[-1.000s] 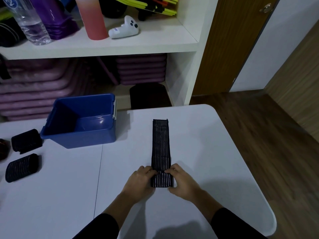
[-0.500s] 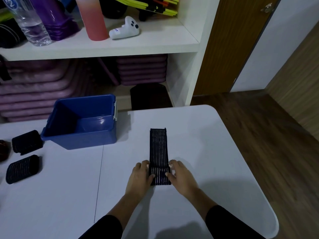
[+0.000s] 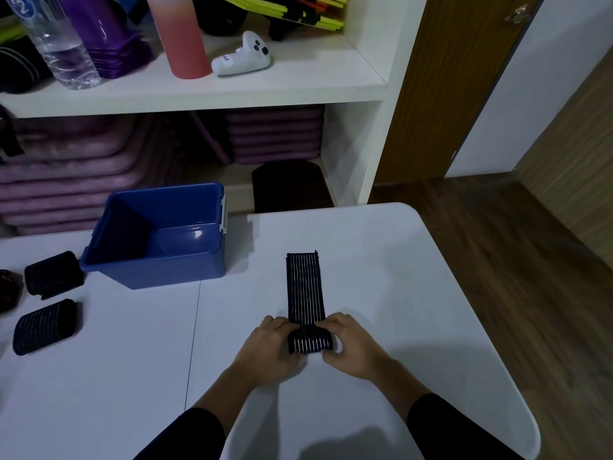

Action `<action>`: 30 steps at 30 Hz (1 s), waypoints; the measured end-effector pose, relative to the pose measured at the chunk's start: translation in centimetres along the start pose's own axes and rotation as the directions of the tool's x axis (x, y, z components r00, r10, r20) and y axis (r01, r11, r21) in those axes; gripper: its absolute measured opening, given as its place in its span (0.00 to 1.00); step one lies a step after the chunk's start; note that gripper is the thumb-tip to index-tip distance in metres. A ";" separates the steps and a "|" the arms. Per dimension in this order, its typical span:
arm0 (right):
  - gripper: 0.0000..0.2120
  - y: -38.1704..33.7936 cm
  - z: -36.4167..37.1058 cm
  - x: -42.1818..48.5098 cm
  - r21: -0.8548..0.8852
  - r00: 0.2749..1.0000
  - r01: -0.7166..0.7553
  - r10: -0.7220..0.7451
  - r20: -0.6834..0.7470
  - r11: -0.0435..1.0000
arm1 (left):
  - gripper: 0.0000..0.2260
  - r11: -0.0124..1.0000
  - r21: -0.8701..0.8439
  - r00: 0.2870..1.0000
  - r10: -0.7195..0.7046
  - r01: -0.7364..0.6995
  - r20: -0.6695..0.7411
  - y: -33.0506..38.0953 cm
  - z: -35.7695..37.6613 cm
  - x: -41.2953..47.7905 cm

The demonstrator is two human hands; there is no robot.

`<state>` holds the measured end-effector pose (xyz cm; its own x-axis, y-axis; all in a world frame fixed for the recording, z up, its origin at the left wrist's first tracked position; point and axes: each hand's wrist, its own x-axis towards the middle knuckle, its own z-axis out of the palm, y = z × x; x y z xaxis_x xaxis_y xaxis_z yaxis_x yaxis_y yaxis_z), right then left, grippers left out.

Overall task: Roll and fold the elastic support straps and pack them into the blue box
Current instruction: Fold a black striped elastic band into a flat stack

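Observation:
A dark striped elastic strap lies flat on the white table, running away from me. Its near end is wound into a thick roll. My left hand grips the roll's left side and my right hand grips its right side, fingers curled over the top. The blue box stands open at the table's back left, with nothing visible inside. Two rolled straps lie left of it: one by the box corner, another nearer me.
A dark object sits at the far left edge. Behind the table a white shelf holds bottles, a pink cylinder and a white controller, with purple mats below. The table's rounded edge drops to wooden floor on the right.
The roll at the near end has grown thicker and the flat part of the strap has become shorter, its far end drawn closer to me. Both hands stayed on the roll.

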<state>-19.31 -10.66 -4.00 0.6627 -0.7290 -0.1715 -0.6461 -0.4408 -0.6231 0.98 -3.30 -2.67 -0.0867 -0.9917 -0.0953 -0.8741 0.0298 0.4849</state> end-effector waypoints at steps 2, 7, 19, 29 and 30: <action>0.24 0.0 -0.3 0.1 0.056 0.998 -0.060 0.060 -0.008 0.997 | 0.22 0.988 -0.122 0.993 -0.084 0.093 0.078 0.2 -0.5 0.3; 0.12 -0.4 -0.3 1.0 0.100 0.975 -0.213 0.218 -0.046 0.972 | 0.09 0.838 -0.416 0.935 -0.334 0.353 0.120 1.6 -0.7 1.5; 0.18 -0.4 -0.4 0.2 0.056 0.996 0.004 0.002 -0.091 0.998 | 0.22 0.990 -0.134 0.994 0.027 -0.041 -0.104 0.3 0.4 0.7; 0.28 -0.3 -1.6 0.7 0.162 0.995 -0.096 0.098 -0.005 0.982 | 0.17 0.940 -0.315 0.990 -0.140 0.132 -0.003 0.9 -0.4 2.2; 0.24 -0.4 -1.9 0.9 0.183 0.988 -0.153 0.153 0.010 0.971 | 0.14 0.909 -0.362 0.978 -0.204 0.206 0.046 1.0 -0.6 2.5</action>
<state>-19.19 -12.15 -2.48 0.5596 -0.7826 -0.2729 -0.6593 -0.2208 -0.7187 0.16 -5.81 -1.95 0.0710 -0.9701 -0.2322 -0.6391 -0.2230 0.7361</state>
